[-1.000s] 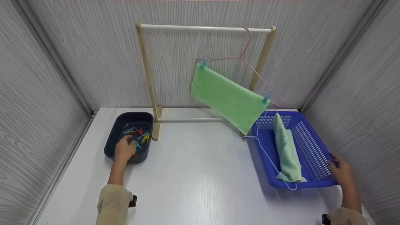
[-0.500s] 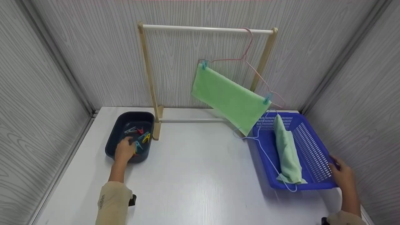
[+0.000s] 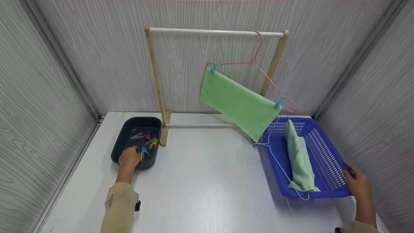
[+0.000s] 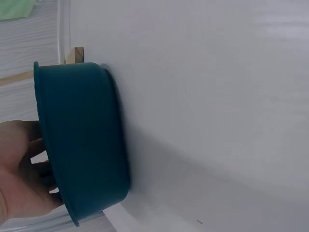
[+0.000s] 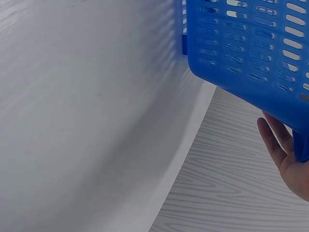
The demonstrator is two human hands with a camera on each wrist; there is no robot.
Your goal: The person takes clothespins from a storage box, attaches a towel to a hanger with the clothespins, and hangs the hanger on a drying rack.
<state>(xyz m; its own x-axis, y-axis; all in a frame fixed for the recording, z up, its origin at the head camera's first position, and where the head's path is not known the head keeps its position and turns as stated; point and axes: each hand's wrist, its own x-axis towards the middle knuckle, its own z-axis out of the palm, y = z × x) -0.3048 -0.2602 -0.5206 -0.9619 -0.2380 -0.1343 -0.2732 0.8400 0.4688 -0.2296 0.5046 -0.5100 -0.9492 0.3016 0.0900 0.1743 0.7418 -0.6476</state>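
Note:
My left hand reaches over the near-left rim of a dark plastic bin, which looks teal in the left wrist view. Clothespins lie inside: a yellow clothespin, a red one and several blue or pale ones. My left fingertips are hidden inside the bin, so whether they pinch a clothespin cannot be seen. At the far right, my right hand grips the near-right rim of a blue perforated basket. A folded light green towel lies in it. A pale blue hanger rests across its left side.
Behind, a wooden rack with a white rail carries a pink hanger. A green towel hangs slanted from it, held by two blue clothespins, its low corner near the basket. Wood-grain walls enclose the white table.
My left hand has drawn back slightly toward the near end of the bin. My right hand stays on the basket rim. The head view has shifted a little.

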